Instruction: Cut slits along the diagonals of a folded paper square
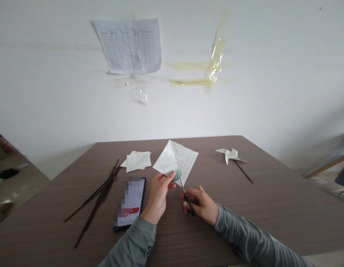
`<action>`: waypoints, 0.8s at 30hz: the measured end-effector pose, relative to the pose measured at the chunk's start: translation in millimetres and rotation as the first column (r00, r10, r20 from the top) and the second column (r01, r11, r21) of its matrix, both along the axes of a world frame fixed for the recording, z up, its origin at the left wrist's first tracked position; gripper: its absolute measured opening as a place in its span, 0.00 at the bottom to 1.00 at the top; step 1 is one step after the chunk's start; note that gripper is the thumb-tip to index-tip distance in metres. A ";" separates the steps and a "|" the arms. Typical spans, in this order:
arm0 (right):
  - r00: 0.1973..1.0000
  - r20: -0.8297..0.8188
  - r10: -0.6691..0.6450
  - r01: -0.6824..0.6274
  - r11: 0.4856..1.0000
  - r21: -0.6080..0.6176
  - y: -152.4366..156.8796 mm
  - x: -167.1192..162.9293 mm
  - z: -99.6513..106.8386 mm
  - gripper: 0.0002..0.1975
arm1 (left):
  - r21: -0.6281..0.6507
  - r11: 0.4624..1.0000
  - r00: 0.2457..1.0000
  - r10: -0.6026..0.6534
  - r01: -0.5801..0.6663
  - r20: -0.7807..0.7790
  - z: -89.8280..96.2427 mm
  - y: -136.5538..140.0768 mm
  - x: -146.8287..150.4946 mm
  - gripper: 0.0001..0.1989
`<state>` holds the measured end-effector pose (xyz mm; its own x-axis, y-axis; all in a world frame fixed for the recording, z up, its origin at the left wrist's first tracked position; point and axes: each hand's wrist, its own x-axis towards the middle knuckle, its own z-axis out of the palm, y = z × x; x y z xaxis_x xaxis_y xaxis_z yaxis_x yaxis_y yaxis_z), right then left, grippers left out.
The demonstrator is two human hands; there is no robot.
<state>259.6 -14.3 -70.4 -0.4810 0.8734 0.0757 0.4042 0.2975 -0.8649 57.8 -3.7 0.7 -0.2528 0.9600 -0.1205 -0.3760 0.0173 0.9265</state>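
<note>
My left hand (160,194) pinches the lower edge of a square sheet of printed paper (172,157), thumb on top. The sheet is held up above the table, turned like a diamond, with a faint crease and a greenish round patch near its lower corner. My right hand (201,204) grips a pair of scissors (189,204) with dark handles. Their blades point up and away at the paper's lower corner, close to my left thumb. Whether the blades are cutting the paper at this instant is hard to make out.
On the brown table (216,237) lie a phone (133,207), several thin dark sticks (98,196) and a few printed paper squares (138,161) at left. A paper pinwheel (230,155) on a dark stick rests at right. Behind, a taped sheet (130,46) hangs on the wall.
</note>
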 end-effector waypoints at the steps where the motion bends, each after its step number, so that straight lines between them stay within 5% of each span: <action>1: 1.000 0.015 -0.005 0.005 1.000 0.009 1.4 1.7 -4.0 0.16 | 0.004 1.000 1.000 0.015 -0.015 -0.001 0.0 0.3 -0.7 0.26; 9: 0.992 0.125 -0.017 -0.011 0.975 0.220 14.9 22.0 -14.9 0.18 | 0.031 0.998 0.998 0.060 -0.059 -0.036 0.2 2.8 -6.9 0.29; 15: 0.998 0.056 0.035 -0.052 0.935 0.351 33.0 43.1 -8.5 0.25 | 0.024 0.999 0.996 0.034 -0.032 -0.088 -0.1 3.5 -9.1 0.25; 19: 0.998 -0.050 -0.025 0.041 0.928 0.370 40.9 56.3 -5.6 0.32 | 0.025 1.000 0.991 0.018 -0.015 -0.134 -2.6 5.8 -11.7 0.23; 24: 0.965 -0.168 -0.203 0.254 0.881 0.399 43.0 67.5 2.3 0.26 | 0.033 0.999 0.985 -0.006 0.012 -0.174 -6.3 8.8 -15.7 0.23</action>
<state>327.1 28.7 -68.1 -0.2367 0.8345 0.4976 0.4075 0.5501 -0.7289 42.1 5.1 -5.6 -0.2580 0.9652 -0.0427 -0.2091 -0.0127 0.9778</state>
